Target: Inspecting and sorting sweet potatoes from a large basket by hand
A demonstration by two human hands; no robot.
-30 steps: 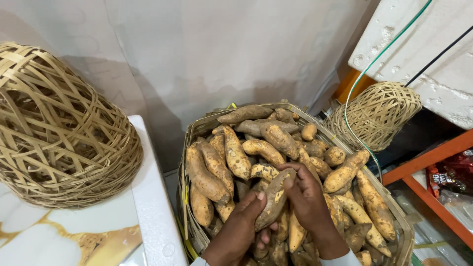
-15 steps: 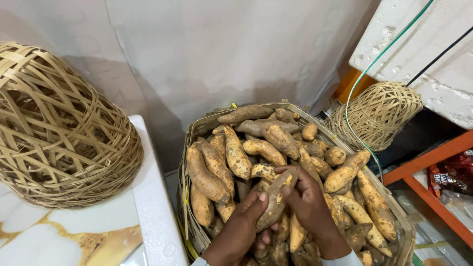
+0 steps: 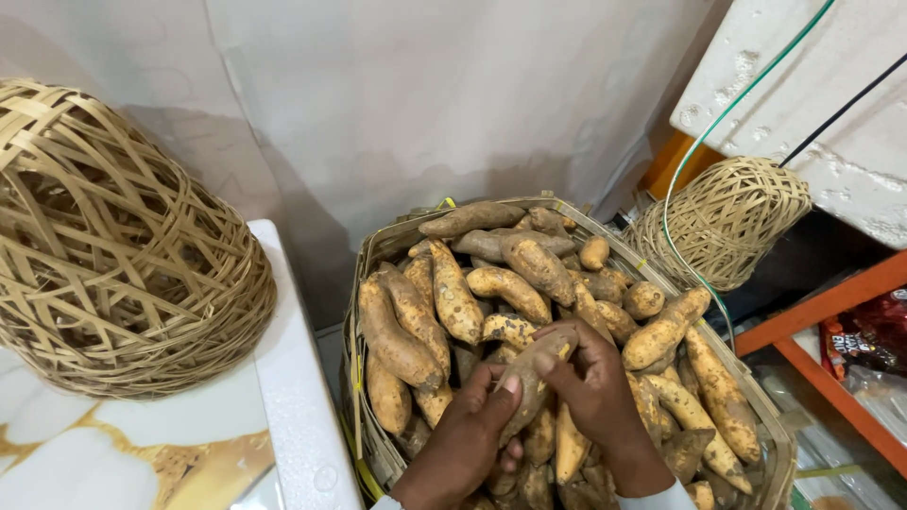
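A woven basket on the floor is heaped with several dusty brown sweet potatoes. Both hands hold one sweet potato above the near part of the heap. My left hand grips its lower end, thumb pressed on its side. My right hand wraps its upper end from the right, fingers curled over the tip. Both wrists come up from the bottom edge with pale sleeve cuffs.
A large upturned wicker basket rests on a white and gold tabletop at left. A smaller wicker basket lies at right under a white foam box with green and black cords. An orange shelf stands far right; white sheeting hangs behind.
Both hands stay on the same sweet potato. It has shifted only slightly in the fingers; the rest of the scene is as before.
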